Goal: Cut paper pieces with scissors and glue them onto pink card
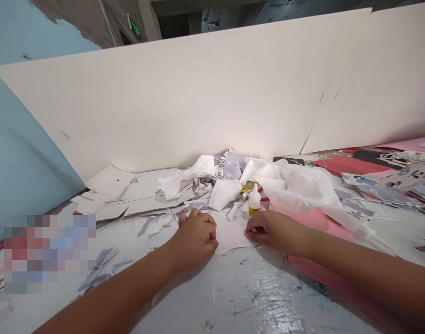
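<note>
A small piece of pale pink fabric [231, 237] lies flat on the white, paint-flecked table [240, 297], between my hands. My left hand [195, 234] has its fingers curled onto the fabric's left edge. My right hand [275, 229] pinches the fabric's right edge between its fingertips. Just beyond that hand stands a small white glue bottle with a yellow label [254, 202]. Behind the bottle is a yellow-handled tool [247, 188], partly hidden by crumpled white cloth [289, 183].
A tall white board [170, 102] stands along the table's far side, with a blue wall [21, 139] at left. Stacked paper offcuts [129, 195] lie back left. A pink sheet [317, 222] and printed fabric scraps [379, 185] lie right. A pixelated patch covers the lower left.
</note>
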A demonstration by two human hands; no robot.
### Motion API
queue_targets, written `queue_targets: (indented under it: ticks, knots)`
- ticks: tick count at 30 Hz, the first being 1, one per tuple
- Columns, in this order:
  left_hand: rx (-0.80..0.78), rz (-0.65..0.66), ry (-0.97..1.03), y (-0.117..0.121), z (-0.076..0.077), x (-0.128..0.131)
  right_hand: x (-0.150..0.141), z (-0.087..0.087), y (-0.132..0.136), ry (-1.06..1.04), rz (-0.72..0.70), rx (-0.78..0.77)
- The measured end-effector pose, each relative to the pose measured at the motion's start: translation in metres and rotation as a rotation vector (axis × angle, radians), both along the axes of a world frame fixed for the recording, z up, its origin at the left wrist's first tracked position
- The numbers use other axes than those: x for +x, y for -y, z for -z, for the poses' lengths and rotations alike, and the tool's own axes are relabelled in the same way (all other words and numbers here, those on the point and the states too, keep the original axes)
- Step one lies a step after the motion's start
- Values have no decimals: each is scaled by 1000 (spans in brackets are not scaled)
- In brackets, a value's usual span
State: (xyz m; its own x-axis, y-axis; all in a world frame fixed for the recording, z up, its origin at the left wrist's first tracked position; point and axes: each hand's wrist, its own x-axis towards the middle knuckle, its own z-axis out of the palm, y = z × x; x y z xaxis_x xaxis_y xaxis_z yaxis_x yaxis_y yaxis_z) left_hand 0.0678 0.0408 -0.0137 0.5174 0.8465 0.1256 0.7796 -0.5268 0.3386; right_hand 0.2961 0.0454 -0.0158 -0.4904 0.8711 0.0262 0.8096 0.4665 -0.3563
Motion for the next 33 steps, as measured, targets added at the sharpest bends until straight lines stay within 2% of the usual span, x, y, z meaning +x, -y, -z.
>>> queue_targets:
  ticks: [13, 22, 26, 33]
  knots:
    - [27, -18, 14, 5, 1, 4, -3, 3, 2, 49, 11, 65]
    - [-19, -28, -26, 0, -2, -2, -2, -3, 7, 69, -5, 76]
    - [17, -24, -2, 1, -2, 0, -5, -1, 4, 71, 5, 121]
    - [8, -23, -12, -1, 3, 3, -4, 4, 1, 80, 15, 113]
